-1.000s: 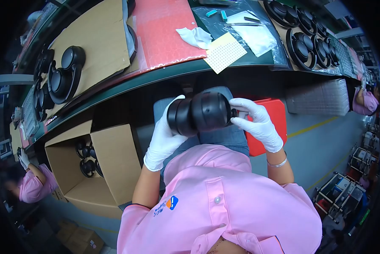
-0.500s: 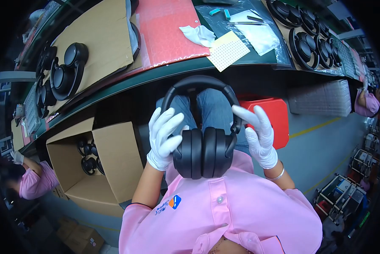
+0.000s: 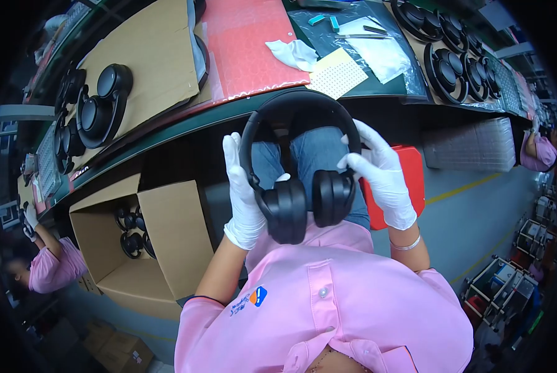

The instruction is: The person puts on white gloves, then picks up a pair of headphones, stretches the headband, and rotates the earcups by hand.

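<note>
A pair of black over-ear headphones (image 3: 288, 208) is held up over my lap, headband toward the bench and ear cups toward my chest. The ear cups stand a little apart. My left hand (image 3: 246, 202), in a white glove, supports the left side, its thumb reaching behind the cup and its fingers extended along the band. In a matching white glove, my right hand (image 3: 379, 174) pinches the right side of the headband just above the ear cup.
An open cardboard box (image 3: 173, 236) with headphones inside stands at the left. The bench carries a pink bubble-wrap sheet (image 3: 247, 50), a dotted yellow sheet (image 3: 338, 73), a white cloth (image 3: 294, 55) and more headphones (image 3: 104, 105). A red stool (image 3: 409, 171) is at right. Co-workers sit either side.
The headphones have moved toward the bench and tilted, and their ear cups have spread apart. My right hand has closed on the band; my left hand has shifted along the left side.
</note>
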### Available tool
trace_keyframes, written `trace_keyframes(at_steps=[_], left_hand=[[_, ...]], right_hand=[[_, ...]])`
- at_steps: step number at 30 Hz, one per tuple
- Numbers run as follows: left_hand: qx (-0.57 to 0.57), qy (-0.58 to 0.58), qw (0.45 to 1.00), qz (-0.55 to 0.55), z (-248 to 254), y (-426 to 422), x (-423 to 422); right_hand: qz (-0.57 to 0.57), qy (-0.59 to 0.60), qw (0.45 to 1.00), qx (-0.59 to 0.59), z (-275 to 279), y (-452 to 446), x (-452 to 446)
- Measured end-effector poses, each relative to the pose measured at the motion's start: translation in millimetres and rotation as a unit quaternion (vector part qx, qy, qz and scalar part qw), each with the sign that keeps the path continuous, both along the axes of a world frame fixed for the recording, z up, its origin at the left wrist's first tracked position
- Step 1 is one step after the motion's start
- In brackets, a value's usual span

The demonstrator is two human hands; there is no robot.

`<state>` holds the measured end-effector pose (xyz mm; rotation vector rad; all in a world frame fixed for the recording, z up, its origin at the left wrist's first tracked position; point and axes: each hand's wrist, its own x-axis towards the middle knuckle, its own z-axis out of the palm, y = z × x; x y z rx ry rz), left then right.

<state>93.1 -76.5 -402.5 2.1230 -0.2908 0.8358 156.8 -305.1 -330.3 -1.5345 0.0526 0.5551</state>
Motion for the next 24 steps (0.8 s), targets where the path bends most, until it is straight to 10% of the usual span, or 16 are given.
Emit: trace_keyframes(at_steps=[4,9,12,18,24], left_hand=[[-0.265,0.099,0.959,-0.02,-14.4,-19.3,-8.0],[-0.269,0.345,0.882,-0.173,-23.9,1.9,-7.5],[-0.678,0.516,0.453,-0.263,-16.2,-2.0,-10.1],[-0.741,0.492,0.376,-0.261,0.5,-15.3,9.2],[-0.768,0.444,0.424,-0.18,-1.3,-12.0,31.2]], right_hand=[[-0.028,-0.056,0.997,0.033,-8.4,8.4,-5.8],[-0.02,-0.294,0.955,0.037,-17.5,14.0,-7.3],[0.0,-0.49,0.871,0.043,-24.5,14.4,3.4],[0.129,-0.584,0.799,0.061,-27.8,14.6,17.0],[-0.003,-0.454,0.886,-0.094,-19.9,15.6,17.9]])
